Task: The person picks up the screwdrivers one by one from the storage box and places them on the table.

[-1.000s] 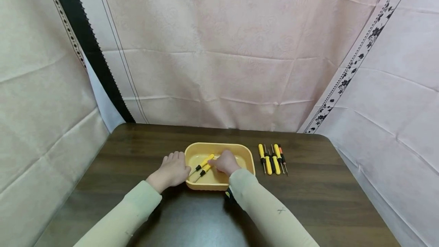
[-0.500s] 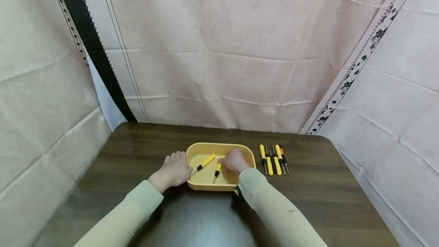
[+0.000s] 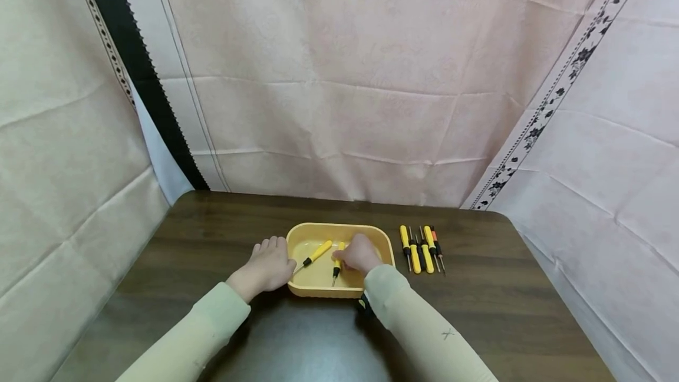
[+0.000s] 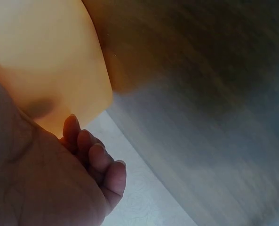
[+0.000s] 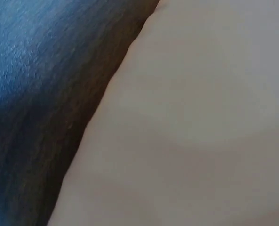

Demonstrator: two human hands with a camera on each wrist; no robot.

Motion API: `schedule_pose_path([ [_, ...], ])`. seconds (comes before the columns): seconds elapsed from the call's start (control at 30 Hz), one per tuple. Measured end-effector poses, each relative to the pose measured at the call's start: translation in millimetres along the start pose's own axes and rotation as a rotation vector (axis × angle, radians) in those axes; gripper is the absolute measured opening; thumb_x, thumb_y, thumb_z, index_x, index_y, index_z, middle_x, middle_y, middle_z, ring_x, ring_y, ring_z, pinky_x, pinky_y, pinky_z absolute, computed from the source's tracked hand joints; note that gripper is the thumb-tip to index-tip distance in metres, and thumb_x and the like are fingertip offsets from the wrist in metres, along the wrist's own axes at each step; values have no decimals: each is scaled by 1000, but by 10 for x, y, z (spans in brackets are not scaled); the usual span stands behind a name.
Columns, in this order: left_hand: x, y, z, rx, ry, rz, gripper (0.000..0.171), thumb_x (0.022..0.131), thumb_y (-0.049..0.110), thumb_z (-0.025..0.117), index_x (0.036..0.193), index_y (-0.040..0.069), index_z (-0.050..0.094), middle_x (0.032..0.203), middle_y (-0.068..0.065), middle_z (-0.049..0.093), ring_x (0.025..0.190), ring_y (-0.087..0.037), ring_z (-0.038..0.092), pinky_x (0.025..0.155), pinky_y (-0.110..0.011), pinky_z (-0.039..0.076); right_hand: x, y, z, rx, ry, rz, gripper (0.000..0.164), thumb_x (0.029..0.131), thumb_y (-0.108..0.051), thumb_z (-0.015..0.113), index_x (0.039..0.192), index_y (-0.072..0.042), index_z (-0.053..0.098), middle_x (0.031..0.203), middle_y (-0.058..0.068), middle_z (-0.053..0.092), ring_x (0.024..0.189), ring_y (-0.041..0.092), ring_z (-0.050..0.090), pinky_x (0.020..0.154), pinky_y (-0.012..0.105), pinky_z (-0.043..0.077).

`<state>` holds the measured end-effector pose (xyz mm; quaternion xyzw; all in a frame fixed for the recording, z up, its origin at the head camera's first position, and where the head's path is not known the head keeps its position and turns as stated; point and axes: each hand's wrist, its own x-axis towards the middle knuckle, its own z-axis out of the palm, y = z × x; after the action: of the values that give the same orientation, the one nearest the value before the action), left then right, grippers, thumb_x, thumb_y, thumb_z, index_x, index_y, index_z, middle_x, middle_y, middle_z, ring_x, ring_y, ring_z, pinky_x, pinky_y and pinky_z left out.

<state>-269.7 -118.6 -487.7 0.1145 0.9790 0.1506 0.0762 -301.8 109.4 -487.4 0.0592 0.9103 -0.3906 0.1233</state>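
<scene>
A yellow plastic tray (image 3: 318,292) stands on the dark wooden table. My left hand (image 3: 267,265) rests against its left end, and in the left wrist view the fingers (image 4: 101,157) lie beside the tray's wall with their tips bent. Inside the tray, my right hand (image 3: 362,253) pinches the yellow handle of a screwdriver (image 3: 336,270), whose black collar and shaft point toward the front wall. A second yellow screwdriver (image 3: 320,250) lies slanted to its left, apart from the hands. The right wrist view shows mostly a blurred pale surface; that hand's fingers are hidden there.
Right of the tray, several yellow-and-black screwdrivers (image 3: 416,259) lie side by side on the table (image 3: 504,287), handles alternating up and down. An orange-and-black screwdriver (image 3: 438,246) ends that row. Pale cloth (image 3: 339,105) hangs behind and at both sides.
The right hand has moved right inside the tray with its screwdriver, which has turned from slanted to nearly upright in the view. The left hand stays at the tray's left end.
</scene>
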Motion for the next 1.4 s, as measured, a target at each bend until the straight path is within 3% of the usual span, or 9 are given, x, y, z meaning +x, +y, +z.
schedule_pose_path([
  [0.17, -8, -19, -7, 9, 11, 3, 40, 94, 32, 47, 115, -1, 45, 94, -9, 40, 88, -27, 37, 79, -42, 30, 53, 35, 10, 24, -14, 15, 26, 79, -25, 81, 73, -3, 68, 59, 6, 63, 54, 18, 59, 53, 27, 44],
  [0.37, -8, -28, -24, 8, 4, 0, 41, 94, 33, 47, 116, -2, 44, 94, -9, 41, 88, -26, 37, 79, -41, 30, 106, 78, 7, 199, -48, 58, 19, 80, -14, 78, 83, 1, 68, 70, 10, 67, 60, 18, 64, 59, 31, 53],
  [0.57, -14, -16, -38, 7, 5, -9, 42, 94, 33, 47, 117, -2, 45, 95, -9, 41, 89, -26, 37, 80, -42, 30, 123, 103, -18, 258, -60, 83, 15, 80, -13, 77, 82, 0, 70, 72, 10, 68, 61, 18, 65, 60, 30, 53],
  [0.8, 5, 5, 9, 0, 11, -6, 43, 94, 34, 47, 119, -1, 45, 96, -8, 42, 90, -25, 38, 81, -41, 31, 81, 155, -196, 436, -181, 81, 14, 84, -7, 72, 90, 5, 67, 85, 15, 68, 74, 21, 67, 71, 33, 55],
  [1.0, 0, 12, 41, 10, 10, -9, 42, 94, 35, 47, 117, 0, 45, 96, -8, 41, 90, -25, 38, 81, -42, 31, 59, 187, -403, 563, -235, 54, 26, 88, -10, 70, 108, 3, 60, 98, 16, 65, 84, 24, 66, 78, 36, 54],
  [1.2, -32, -2, 41, 1, 4, -11, 40, 93, 34, 47, 115, 0, 45, 95, -8, 41, 89, -26, 37, 80, -42, 30, 32, 151, -554, 585, -256, 15, 36, 89, -16, 70, 118, 0, 55, 109, 16, 61, 91, 26, 65, 81, 38, 53],
  [1.4, -37, -5, 28, -1, 20, -2, 40, 94, 33, 47, 115, 0, 46, 95, -8, 41, 89, -26, 37, 80, -41, 30, 5, 151, -722, 564, -190, -25, 36, 91, -20, 68, 120, 0, 58, 112, 17, 63, 93, 26, 67, 85, 44, 51],
])
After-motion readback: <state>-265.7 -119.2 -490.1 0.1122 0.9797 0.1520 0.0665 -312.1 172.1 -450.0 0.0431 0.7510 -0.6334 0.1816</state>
